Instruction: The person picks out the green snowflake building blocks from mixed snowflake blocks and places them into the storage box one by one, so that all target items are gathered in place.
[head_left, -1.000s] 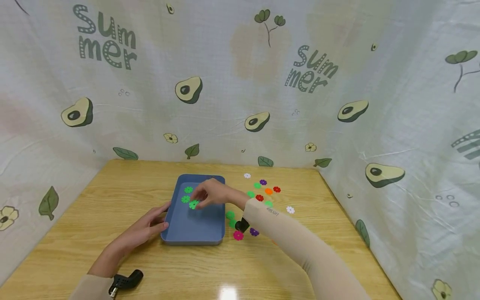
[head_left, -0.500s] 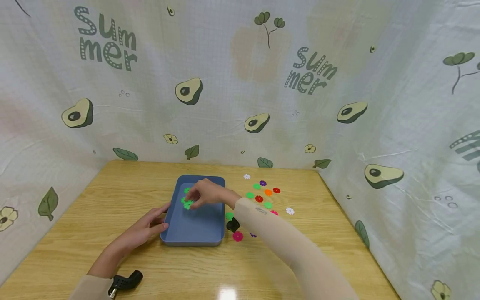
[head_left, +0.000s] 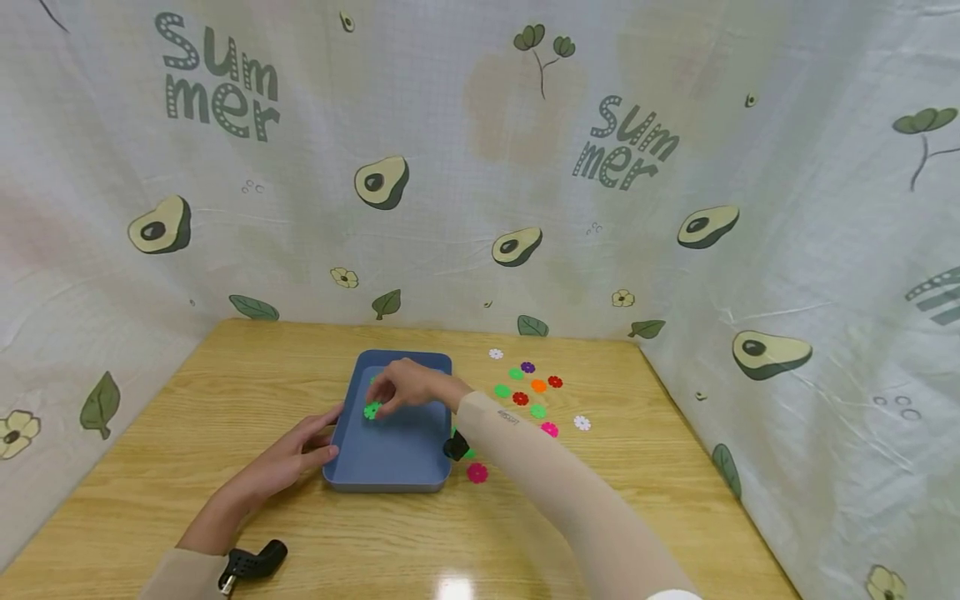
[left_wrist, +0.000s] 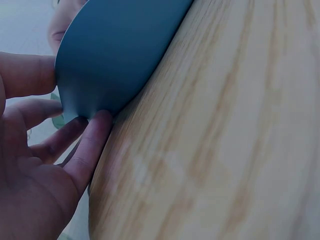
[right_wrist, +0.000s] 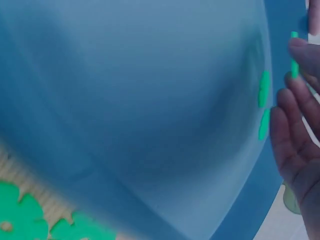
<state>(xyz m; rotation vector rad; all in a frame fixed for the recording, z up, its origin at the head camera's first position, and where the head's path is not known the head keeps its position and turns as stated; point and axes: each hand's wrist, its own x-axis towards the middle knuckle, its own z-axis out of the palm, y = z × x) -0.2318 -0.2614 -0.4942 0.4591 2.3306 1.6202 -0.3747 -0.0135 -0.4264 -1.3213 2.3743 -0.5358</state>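
In the head view my right hand (head_left: 408, 385) is over the far left part of the blue tray (head_left: 390, 458). Its thumb and finger pinch a thin green flower-shaped piece (right_wrist: 294, 62), seen edge-on in the right wrist view. Two more green flower pieces (right_wrist: 264, 90) lie on the tray floor close to these fingers; from the head they are mostly hidden behind the hand. My left hand (head_left: 296, 454) rests against the tray's left side. Nearly straight fingers (left_wrist: 90, 145) touch the outer wall in the left wrist view.
Right of the tray, loose flower pieces in several colours lie on the wooden table (head_left: 600, 500), among them a red one (head_left: 521, 399), an orange one (head_left: 539, 386) and a magenta one (head_left: 477, 473). A patterned cloth (head_left: 450, 125) hangs behind. My right forearm covers some pieces.
My right hand has moved a little left inside the tray, bringing the pinched green flower piece near the others. The left hand and the tray stay where they were.
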